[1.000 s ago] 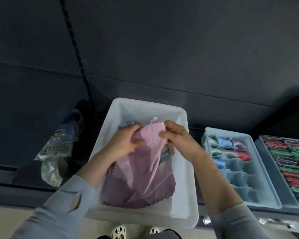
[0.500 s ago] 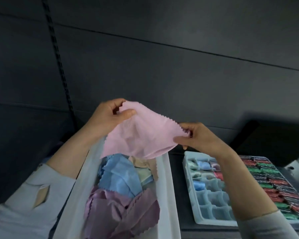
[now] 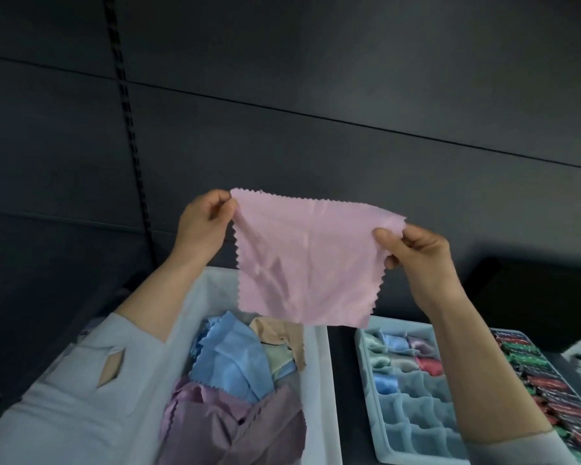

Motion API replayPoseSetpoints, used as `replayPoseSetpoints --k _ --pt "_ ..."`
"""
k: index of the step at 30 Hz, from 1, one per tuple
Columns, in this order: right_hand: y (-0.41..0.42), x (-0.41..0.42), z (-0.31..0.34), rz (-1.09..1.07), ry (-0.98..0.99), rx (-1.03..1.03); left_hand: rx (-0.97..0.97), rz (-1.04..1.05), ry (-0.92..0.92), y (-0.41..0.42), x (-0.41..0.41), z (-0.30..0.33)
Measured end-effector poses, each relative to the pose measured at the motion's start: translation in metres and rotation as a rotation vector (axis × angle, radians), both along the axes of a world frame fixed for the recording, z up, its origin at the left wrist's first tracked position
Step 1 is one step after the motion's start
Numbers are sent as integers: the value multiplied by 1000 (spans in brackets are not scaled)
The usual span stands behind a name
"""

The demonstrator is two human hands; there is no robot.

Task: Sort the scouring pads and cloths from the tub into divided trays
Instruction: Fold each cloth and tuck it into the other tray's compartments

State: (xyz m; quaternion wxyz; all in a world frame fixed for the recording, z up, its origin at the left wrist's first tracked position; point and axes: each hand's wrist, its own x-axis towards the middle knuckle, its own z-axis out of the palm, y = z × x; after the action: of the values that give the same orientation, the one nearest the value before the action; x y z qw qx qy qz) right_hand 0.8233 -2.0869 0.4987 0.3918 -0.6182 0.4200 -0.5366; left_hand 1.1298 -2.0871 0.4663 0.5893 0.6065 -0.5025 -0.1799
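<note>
Pink cloth (image 3: 302, 260) held up in the air above the far end of the white tub (image 3: 322, 380), spread flat, zigzag edges visible. Left hand (image 3: 203, 223) pinches its top left corner; right hand (image 3: 420, 253) pinches the top right corner. Hands well apart, cloth taut between them, lower edge hanging free.

In the tub: blue cloth (image 3: 232, 360) at the middle, beige cloth (image 3: 279, 333) toward the far right corner, purple cloths (image 3: 235, 427) at the near end.

Right of the tub, apart from it: pale blue divided tray (image 3: 416, 421), far compartments holding rolled cloths, near ones bare. Beyond its right edge, a second tray (image 3: 550, 387) packed with red and green pads.
</note>
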Motion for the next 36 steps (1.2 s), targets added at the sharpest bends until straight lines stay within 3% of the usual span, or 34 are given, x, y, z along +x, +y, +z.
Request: replayPoseSetpoints --k 2,4,7,10,13,17,20,23,27,29,32,36 --pt "7 -2 5 100 -35 1 22 34 -8 -1 -5 -5" --pt "18 -2 12 301 80 24 0 -17 110 -1 -14 -8" --pt "36 9 19 610 336 126 -37 -187 324 2 -32 -7" --pt "36 21 14 727 428 156 -48 -376 486 5 -52 -5" --pt "35 32 10 637 375 127 26 -399 444 6 -65 -1" --pt "12 25 2 127 -14 109 80 -184 260 -1 -48 -13" --pt "-19 6 -18 -248 125 42 192 20 45 0 -32 -29" --pt "-25 3 -35 -434 284 -29 197 126 -135 6 -32 -38" --pt "-15 17 -42 -446 334 -104 53 169 -128 20 -55 -38" --pt "-4 32 -41 -340 299 -139 -47 106 -74 31 -76 -31" --pt "11 56 -40 -176 318 -195 -191 14 -165 43 -106 -22" --pt "17 68 -38 -73 253 -189 -221 -59 -117 43 -121 -17"
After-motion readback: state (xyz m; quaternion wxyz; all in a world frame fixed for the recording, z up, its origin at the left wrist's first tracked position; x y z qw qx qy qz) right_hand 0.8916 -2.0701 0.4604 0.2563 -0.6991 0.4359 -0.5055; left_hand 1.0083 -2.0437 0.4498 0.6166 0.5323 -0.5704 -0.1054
